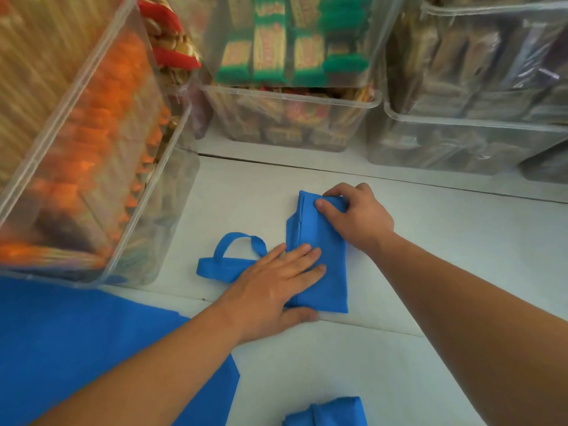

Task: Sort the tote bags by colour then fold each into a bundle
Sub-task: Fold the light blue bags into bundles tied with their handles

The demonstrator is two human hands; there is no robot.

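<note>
Crowding the white surface [445,272] beyond both hands, clear bins [285,118] of packaged snacks are standing well apart from the work. Under the left forearm, a flat blue bag [76,339] is lying spread out, not yet folded. Between the hands, a half-folded bag [322,265] is being worked into a narrow strip. Its long axis is running away from the person, from the near end beside the left thumb to the far end under the right hand.

The left hand [273,290] is pressing down on the strip's near half with straight, flat fingers. The right hand [359,216] is gripping the far end, thumb on top and fingers curled over the edge.

Nearer the person than both hands, a finished blue bundle [329,413] is sitting at the frame's bottom edge. The handles [230,259] of the half-folded bag are trailing out sideways, just left of the left hand.

By this showing, one bag is looking done, one is midway and at least one is waiting. Only blue is showing, so how the colour sorting is going cannot be told.
</note>
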